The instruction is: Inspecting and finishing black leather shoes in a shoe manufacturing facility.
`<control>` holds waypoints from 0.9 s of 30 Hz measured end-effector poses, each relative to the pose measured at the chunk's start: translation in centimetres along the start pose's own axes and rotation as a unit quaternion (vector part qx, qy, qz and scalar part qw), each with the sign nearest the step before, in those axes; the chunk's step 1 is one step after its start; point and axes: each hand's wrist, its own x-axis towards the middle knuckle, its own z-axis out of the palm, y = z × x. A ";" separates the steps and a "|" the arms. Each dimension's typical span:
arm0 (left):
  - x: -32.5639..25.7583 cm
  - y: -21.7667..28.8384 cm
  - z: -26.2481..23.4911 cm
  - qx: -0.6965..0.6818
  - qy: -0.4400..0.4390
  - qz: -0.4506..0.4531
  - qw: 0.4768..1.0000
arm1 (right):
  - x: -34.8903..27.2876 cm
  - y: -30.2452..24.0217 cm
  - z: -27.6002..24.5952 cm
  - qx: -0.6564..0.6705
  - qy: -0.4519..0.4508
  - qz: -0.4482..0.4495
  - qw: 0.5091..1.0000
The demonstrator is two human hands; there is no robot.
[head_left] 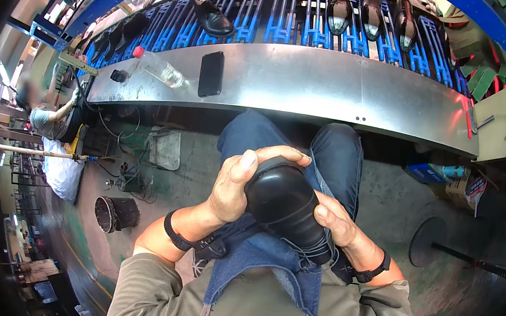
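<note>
Hands hold one shiny black shoe (285,207) over the lap: left hand (239,184) wraps its smooth round toe, right hand (334,219) grips the laced side. Farther off, a flat phone (211,73) and clear bottle (162,71) lie on the metal shelf (310,84), four shoes (339,6) behind.

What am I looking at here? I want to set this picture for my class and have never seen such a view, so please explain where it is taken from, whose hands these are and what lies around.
The one picture comes from a wide camera worn on a person's head, looking down, so straight edges bend. No machine works here: the left hand and right hand are the wearer's own. Both grip a black shoe above the lap. Ahead runs a metal ledge bearing a dark phone and a lying clear bottle. Behind it, blue racks carry more black shoes. Far left, another person is at work.
</note>
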 end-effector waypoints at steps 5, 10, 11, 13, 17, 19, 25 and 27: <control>-0.4 -0.1 0.2 -0.014 -0.010 -0.010 1.000 | -0.6 0.2 -0.8 0.010 -0.020 0.032 0.999; -1.3 0.7 0.6 0.000 0.001 -0.032 0.999 | -0.8 1.1 -0.5 0.010 -0.015 0.004 1.000; -1.3 1.4 0.0 0.095 -0.009 -0.019 0.995 | -1.1 0.9 -1.1 0.020 -0.042 0.046 0.998; -1.0 1.5 -0.1 0.161 0.002 0.067 0.985 | -1.0 0.5 -1.1 0.036 -0.035 0.049 0.998; -0.9 2.3 -1.8 0.325 -0.086 0.152 0.929 | -0.9 0.4 -1.4 0.063 -0.030 0.073 0.995; -1.2 1.4 -1.6 0.308 -0.068 0.147 0.938 | -0.9 0.7 -1.4 0.068 -0.029 0.067 0.995; -1.8 -1.4 -0.4 0.253 0.020 0.140 0.957 | -0.9 1.3 -1.4 0.093 -0.024 0.065 0.993; -1.7 -1.7 0.6 0.215 0.061 0.129 0.966 | -0.9 1.5 -1.3 0.102 -0.020 0.065 0.992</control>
